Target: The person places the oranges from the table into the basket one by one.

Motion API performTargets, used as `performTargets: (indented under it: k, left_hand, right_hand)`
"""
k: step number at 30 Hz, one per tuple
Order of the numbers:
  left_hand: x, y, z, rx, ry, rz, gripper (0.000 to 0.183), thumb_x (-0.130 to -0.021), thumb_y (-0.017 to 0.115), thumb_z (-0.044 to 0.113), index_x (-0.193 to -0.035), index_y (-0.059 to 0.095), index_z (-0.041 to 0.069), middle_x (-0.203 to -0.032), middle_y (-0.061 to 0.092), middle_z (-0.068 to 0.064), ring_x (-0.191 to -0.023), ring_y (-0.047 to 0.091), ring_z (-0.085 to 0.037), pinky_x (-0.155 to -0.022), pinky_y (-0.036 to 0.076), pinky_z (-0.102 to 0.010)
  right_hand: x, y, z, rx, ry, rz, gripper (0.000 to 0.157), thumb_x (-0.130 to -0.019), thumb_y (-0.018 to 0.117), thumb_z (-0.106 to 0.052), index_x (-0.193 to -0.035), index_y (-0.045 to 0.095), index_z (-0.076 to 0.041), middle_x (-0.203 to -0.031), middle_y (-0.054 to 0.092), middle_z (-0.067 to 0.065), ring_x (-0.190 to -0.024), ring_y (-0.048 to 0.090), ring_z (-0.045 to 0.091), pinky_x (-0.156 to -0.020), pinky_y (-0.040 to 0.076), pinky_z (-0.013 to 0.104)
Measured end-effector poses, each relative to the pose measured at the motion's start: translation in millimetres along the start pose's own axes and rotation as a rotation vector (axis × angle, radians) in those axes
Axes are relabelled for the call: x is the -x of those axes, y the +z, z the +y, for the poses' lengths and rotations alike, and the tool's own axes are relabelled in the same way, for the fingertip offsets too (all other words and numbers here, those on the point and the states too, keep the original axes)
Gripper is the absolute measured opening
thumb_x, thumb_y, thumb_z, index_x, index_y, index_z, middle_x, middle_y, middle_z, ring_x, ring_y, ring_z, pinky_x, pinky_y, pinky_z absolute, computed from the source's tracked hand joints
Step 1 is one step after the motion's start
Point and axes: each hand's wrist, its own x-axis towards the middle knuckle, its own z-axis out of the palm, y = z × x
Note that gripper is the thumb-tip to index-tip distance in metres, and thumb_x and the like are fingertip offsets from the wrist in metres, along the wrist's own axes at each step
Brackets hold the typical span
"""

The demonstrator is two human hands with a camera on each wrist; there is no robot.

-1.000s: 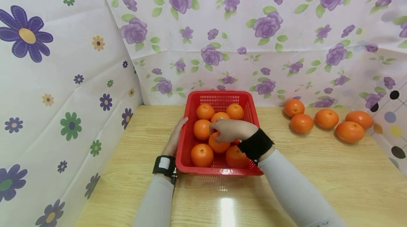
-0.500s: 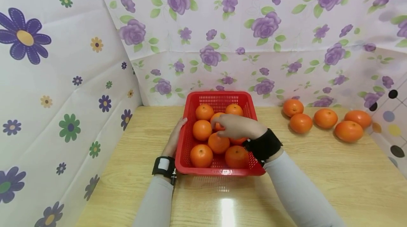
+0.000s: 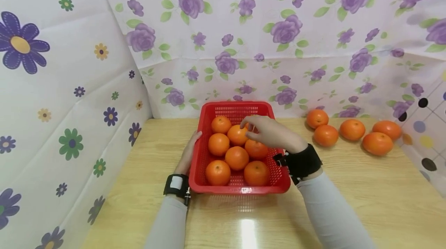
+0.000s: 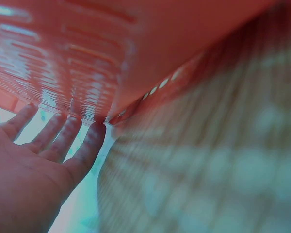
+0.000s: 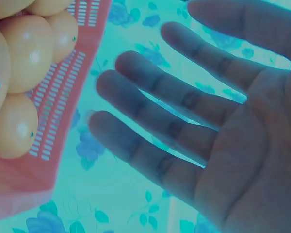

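Note:
A red plastic basket (image 3: 216, 189) with slotted walls stands on the table and holds several oranges (image 3: 218, 172). My left hand (image 3: 188, 150) lies along the basket's left side; in the left wrist view its straight fingers (image 4: 89, 145) reach up to the slotted wall. Over the basket's right part hovers my right hand (image 3: 273, 132), hiding an orange at the back right. The right wrist view shows this hand's fingers (image 5: 179, 92) spread and slightly bent, holding nothing, with the oranges (image 5: 26, 53) off to one side.
Several more oranges (image 3: 326, 135) lie on the wooden table (image 3: 348, 187) to the right of the basket. A flowered cloth (image 3: 226, 40) hangs behind the table, with other patterned sheets at the left and right sides.
My right hand has drawn back rightward and up from the middle oranges, uncovering several of them. The left hand keeps its place at the basket. The head view has shifted slightly.

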Motion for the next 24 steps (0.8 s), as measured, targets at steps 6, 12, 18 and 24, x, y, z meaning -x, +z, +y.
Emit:
performTargets:
  k: [6, 12, 18, 24]
  left_hand:
    - [3.5, -3.4, -0.7, 0.008, -0.007, 0.014, 0.066, -0.106, 0.045, 0.055, -0.165, 0.021, 0.036, -0.166, 0.031, -0.001, -0.148, 0.033, -0.026, -0.122, 0.028, -0.053]
    - [2.7, -4.1, -1.9, 0.022, -0.002, 0.004, 0.066, -0.106, 0.046, 0.056, -0.164, 0.023, 0.037, -0.166, 0.031, -0.003, -0.148, 0.034, -0.026, -0.122, 0.028, -0.053]
    - [3.2, -2.9, -2.5, 0.012, -0.019, 0.006, 0.067, -0.105, 0.047, 0.058, -0.164, 0.023, 0.037, -0.165, 0.033, -0.002, -0.147, 0.035, -0.026, -0.121, 0.029, -0.053]
    - [0.9, -1.0, -0.8, 0.001, 0.005, -0.01, 0.065, -0.106, 0.044, 0.056, -0.164, 0.023, 0.034, -0.165, 0.033, -0.003, -0.147, 0.035, -0.026, -0.121, 0.029, -0.053]
  right_hand:
    - [10, -10.2, 14, -0.059, 0.007, 0.177, 0.021, -0.103, 0.063, -0.01, -0.123, 0.065, -0.008, -0.108, 0.067, 0.01, -0.097, 0.063, 0.025, -0.087, 0.055, 0.043]
    - [28, -19.6, 33, -0.101, 0.05, 0.358, 0.026, -0.104, 0.059, -0.004, -0.129, 0.062, -0.002, -0.118, 0.066, 0.016, -0.107, 0.062, 0.031, -0.093, 0.054, 0.05]
    - [44, -18.5, 53, -0.097, 0.059, 0.515, 0.028, -0.102, 0.058, 0.001, -0.13, 0.063, 0.0, -0.125, 0.064, 0.019, -0.11, 0.059, 0.034, -0.092, 0.051, 0.053]
    - [57, -18.4, 72, -0.061, 0.055, 0.648, 0.03, -0.102, 0.055, 0.001, -0.131, 0.062, 0.0, -0.124, 0.06, 0.022, -0.113, 0.055, 0.038, -0.091, 0.048, 0.055]
